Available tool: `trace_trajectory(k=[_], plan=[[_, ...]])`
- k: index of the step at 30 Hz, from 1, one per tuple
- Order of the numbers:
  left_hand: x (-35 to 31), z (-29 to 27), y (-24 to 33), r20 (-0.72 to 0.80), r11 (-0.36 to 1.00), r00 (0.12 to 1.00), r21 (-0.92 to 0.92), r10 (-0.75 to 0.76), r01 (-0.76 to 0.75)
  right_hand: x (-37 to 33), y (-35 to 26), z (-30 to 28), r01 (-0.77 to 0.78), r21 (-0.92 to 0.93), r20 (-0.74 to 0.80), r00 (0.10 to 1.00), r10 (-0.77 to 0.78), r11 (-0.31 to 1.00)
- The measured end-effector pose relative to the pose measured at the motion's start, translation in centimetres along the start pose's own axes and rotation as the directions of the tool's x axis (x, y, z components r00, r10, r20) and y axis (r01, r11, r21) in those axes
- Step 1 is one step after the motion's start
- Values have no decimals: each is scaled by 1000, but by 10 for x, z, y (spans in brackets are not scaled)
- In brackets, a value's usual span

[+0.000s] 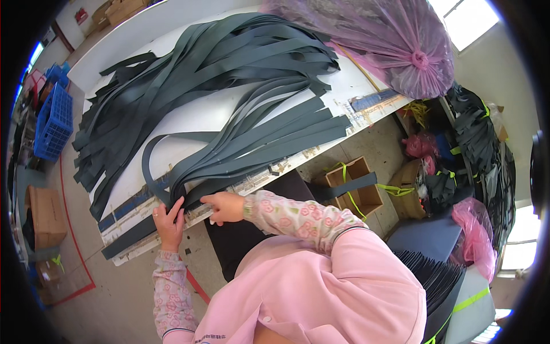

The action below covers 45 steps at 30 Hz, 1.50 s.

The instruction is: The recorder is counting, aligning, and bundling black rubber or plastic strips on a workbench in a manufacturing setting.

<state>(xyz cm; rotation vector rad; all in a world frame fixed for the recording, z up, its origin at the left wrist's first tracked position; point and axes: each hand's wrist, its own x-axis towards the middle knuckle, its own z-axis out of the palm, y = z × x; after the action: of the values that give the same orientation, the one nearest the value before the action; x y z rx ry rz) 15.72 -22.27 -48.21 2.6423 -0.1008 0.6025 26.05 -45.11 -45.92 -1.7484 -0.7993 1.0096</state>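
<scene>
Head view: left hand (pixel 168 228) touches dark strips (pixel 252 146) at the worktop's (pixel 197 116) edge, right hand (pixel 227 207) near it; whether either's fingers (pixel 176 207) grip, I cannot tell.

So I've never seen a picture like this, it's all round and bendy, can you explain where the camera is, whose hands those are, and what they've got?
Of course. There is no machine doing the handling here, just a person's two bare hands. The single picture comes from a wide fisheye camera worn on that person's head, looking down, so straight edges curve near the rim. Its left is the person's left.

On the white table lie a large pile of dark green strips, a smaller bundle of strips nearer the person, and a pinkish see-through bag at the far right. The left hand touches the bundle's near end; the right hand is close by, index finger extended. Whether either really grips a strip is hard to tell.
</scene>
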Motion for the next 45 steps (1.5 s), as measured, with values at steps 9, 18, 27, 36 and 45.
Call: trace_trajectory(k=[9, 18, 27, 36, 45], plan=[[-10, -9, -7, 11, 995, 1000, 98, -26, 25, 58, -20, 19, 242, -312, -386, 851, -355, 919], [2, -8, 1, -44, 997, 998, 58, -41, 44, 52, -5, 36, 212, -367, -382, 853, -355, 906], [-1, -12, 0, -43, 998, 997, -9, -69, 69, 55, -12, 51, 162, -448, -338, 880, -334, 879], [-1, -11, 1, -35, 996, 996, -31, -80, 79, 42, -5, 23, 48, -144, -313, 945, -91, 988], [-2, -18, 2, 34, 999, 999, -1, -35, 35, -49, 30, -79, -49, -319, -461, 881, -110, 946]])
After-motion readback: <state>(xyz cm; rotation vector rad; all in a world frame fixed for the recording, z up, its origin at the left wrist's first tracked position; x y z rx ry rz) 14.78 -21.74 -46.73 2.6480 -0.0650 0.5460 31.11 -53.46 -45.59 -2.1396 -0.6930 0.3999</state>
